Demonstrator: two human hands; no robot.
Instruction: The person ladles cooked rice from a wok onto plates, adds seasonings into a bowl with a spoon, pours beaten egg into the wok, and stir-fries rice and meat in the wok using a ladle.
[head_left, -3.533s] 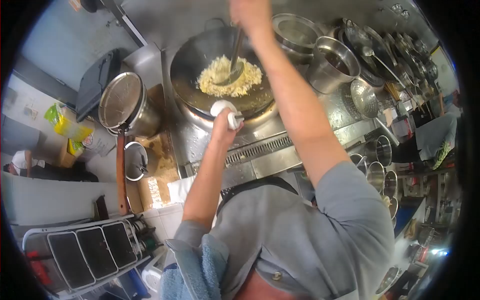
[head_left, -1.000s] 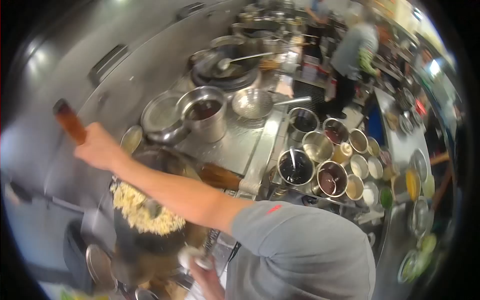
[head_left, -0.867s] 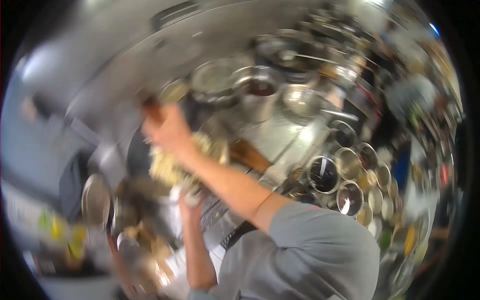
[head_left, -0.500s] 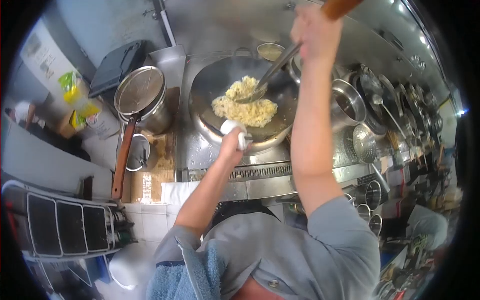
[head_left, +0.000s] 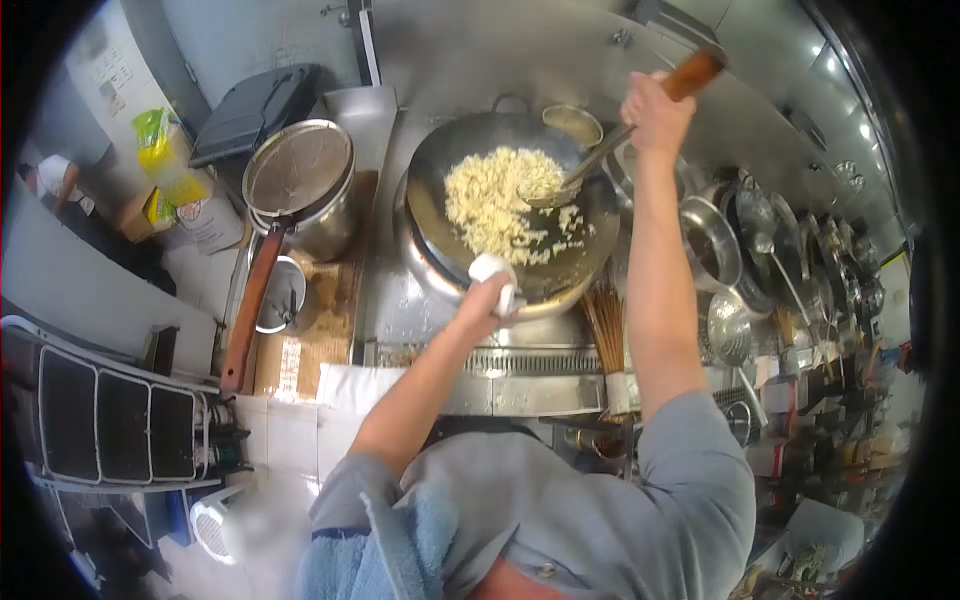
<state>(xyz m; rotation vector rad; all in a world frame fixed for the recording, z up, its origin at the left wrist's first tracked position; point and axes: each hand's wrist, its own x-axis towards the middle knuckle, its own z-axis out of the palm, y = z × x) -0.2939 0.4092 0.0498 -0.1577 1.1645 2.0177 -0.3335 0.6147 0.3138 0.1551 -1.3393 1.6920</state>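
Note:
A large dark wok (head_left: 590, 250) sits over the burner, with pale yellow fried rice (head_left: 490, 190) spread in its middle and scattered to the right. My left hand (head_left: 487, 300) grips a folded white cloth (head_left: 497, 272) around the wok's near edge. My right hand (head_left: 660, 118) is closed around the ladle (head_left: 600, 158) near its wooden handle, up and to the right of the wok. The ladle's bowl rests among the grains, with some rice in it.
Left of the wok, a strainer (head_left: 300, 170) with a wooden handle lies on a steel pot. A bamboo brush (head_left: 606, 325) stands at the right front. Farther right are a pot (head_left: 712, 240) and a perforated skimmer (head_left: 730, 328). A person (head_left: 58, 180) is at the far left.
The view has swung back over the wok. Its rice has shifted and spread out. My right hand has lowered slightly and moved right with the ladle; my left hand still grips the cloth.

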